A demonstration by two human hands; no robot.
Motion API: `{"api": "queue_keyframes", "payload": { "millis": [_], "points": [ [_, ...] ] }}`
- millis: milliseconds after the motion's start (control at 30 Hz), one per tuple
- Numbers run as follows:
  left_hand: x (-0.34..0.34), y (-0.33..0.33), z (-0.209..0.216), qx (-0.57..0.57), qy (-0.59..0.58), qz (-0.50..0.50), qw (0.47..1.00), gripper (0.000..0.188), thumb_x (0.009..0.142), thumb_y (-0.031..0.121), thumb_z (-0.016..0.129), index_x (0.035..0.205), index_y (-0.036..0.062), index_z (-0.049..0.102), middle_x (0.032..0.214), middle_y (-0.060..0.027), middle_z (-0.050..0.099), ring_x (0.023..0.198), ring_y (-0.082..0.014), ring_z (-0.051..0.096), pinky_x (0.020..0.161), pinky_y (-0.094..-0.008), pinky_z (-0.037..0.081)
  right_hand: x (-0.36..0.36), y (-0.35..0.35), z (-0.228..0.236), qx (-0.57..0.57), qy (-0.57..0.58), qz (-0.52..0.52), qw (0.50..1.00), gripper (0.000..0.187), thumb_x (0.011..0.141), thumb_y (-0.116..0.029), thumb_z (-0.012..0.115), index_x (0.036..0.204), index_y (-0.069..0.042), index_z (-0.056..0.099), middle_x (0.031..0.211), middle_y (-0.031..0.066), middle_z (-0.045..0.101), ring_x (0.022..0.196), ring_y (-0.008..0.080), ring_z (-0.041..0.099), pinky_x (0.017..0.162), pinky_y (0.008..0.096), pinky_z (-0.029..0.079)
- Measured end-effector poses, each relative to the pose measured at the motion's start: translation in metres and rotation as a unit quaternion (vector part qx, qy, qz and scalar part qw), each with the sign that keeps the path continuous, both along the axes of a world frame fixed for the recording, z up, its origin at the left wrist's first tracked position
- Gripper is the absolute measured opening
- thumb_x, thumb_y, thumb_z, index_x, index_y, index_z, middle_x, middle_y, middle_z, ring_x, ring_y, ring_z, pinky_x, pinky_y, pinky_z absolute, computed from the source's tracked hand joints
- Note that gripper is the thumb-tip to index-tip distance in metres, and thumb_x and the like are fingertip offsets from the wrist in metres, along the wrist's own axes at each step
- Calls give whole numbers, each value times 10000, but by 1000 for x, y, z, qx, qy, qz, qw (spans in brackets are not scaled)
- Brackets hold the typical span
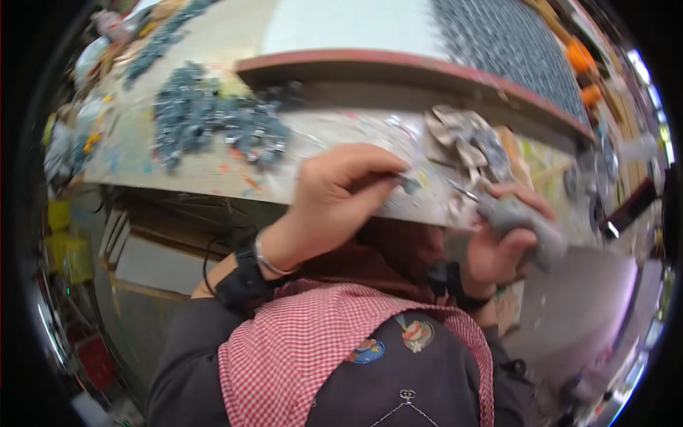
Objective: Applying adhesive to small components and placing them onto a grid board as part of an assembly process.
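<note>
Left fingers point(370, 159) are partly hiding a blurred grey bit point(410, 185) at their tips; right fingers point(528, 197) are covering part of the tool point(511, 215) between them.

1. No words or numbers can be read anywhere in the head view.
2. A small silver emblem point(407, 393), made of curved, linked shapes, sits low on the dark grey garment front point(356, 391); thin silver chain-like lines spread downward from it in an inverted V.
3. Above it, on the same dark grey cloth, a roundish cartoon print point(417, 336) shows a small figure in red and cream; any lettering is too small to tell.
4. Just to its left, partly beside the red-and-white gingham cloth point(299, 341), lies a blue oval cartoon print point(368, 351) with red and pale parts, likewise illegible.
</note>
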State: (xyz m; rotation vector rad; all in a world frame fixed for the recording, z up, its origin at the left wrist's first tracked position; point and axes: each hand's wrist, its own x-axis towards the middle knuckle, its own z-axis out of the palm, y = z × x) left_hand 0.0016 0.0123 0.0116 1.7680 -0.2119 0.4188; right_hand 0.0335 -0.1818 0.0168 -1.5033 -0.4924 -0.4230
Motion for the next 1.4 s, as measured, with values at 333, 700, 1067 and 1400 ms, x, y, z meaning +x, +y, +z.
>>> {"api": "queue_keyframes", "payload": {
  "millis": [333,700,1067,1400],
  "points": [
    [5,-7,-13,59,-25,-13,998,209,685,-83,642,871,13,653,830,-97,638,748,-167,613,637,-234,482,-1,5,-37,140,-12,27,990,557,884,-525,369,1090,-8,393,833,187,500,491,150,460,396,211,390],
    [5,-2,-7,87,-5,-59,994,220,679,-128,624,871,-21,638,900,-130,632,851,-183,602,720,-239,470,0,11,-32,99,35,32,994,530,890,-520,359,1076,-27,411,768,185,532,448,134,444,390,203,388],
    [7,-4,-6,104,-21,-74,992,219,693,-126,619,881,-16,639,912,-138,627,850,-190,605,715,-231,472,4,11,-29,45,9,23,999,559,881,-537,357,1037,-5,431,739,186,540,461,137,454,401,192,381],
    [7,-4,-6,103,-13,-69,992,220,692,-134,613,881,-24,638,909,-146,627,856,-194,605,725,-235,471,3,14,-25,-5,21,-4,1000,567,876,-547,364,1036,-6,429,746,191,543,448,143,447,412,193,377]
  ]
}}
